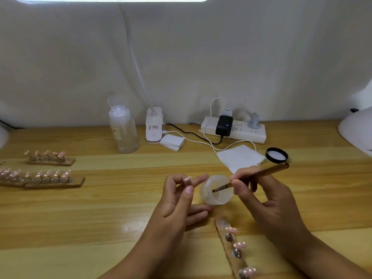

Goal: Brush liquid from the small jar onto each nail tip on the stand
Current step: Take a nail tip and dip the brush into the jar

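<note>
A small translucent jar [217,189] stands open on the wooden table between my hands. My right hand [267,200] grips a slim gold-brown brush [259,174], whose dark tip dips inside the jar. My left hand [177,198], just left of the jar, pinches one pink nail tip [187,179] between thumb and fingers. A wooden stand [234,250] runs toward the bottom edge below the jar, with three pink nail tips on metal holders; its near end is cut off by the frame.
The jar's black lid [277,155] and a white wipe [240,158] lie behind my right hand. Two more stands with nail tips [43,179] sit at the left. A clear bottle [123,125], power strip [234,129] with cables, and a white lamp [357,129] line the back.
</note>
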`<action>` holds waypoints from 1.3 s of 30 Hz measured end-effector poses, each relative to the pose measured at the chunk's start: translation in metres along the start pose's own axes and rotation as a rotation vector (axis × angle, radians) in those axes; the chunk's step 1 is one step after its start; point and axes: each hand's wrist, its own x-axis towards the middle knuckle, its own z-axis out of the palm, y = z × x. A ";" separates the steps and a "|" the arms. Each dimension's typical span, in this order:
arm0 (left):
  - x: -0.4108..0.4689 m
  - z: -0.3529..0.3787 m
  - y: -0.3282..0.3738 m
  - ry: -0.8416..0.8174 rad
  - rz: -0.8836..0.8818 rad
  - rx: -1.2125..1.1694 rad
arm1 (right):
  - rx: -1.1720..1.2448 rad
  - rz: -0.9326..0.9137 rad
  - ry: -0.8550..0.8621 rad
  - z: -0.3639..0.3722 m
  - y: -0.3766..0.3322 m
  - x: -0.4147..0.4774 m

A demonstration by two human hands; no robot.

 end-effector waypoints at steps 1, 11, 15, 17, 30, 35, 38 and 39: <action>0.000 0.000 0.000 -0.001 0.003 0.000 | -0.021 -0.003 -0.005 0.000 0.001 0.000; 0.001 -0.001 -0.002 -0.004 0.004 -0.043 | -0.089 -0.009 -0.045 0.002 0.005 0.000; 0.002 -0.004 -0.005 0.041 -0.023 -0.078 | 0.037 0.054 0.034 0.000 0.006 0.000; 0.004 -0.005 -0.005 0.054 -0.047 -0.109 | 0.109 0.111 0.094 -0.001 0.006 0.000; 0.009 -0.007 -0.007 0.059 -0.079 -0.166 | 0.374 0.347 0.303 -0.007 0.017 0.010; 0.010 -0.006 -0.007 0.081 -0.061 -0.180 | 0.412 0.367 0.327 -0.011 0.021 0.011; 0.009 -0.006 -0.007 0.095 -0.055 -0.176 | 0.415 0.317 0.261 -0.010 0.017 0.010; 0.009 -0.005 -0.007 0.101 -0.051 -0.171 | 0.411 0.297 0.233 -0.009 0.016 0.010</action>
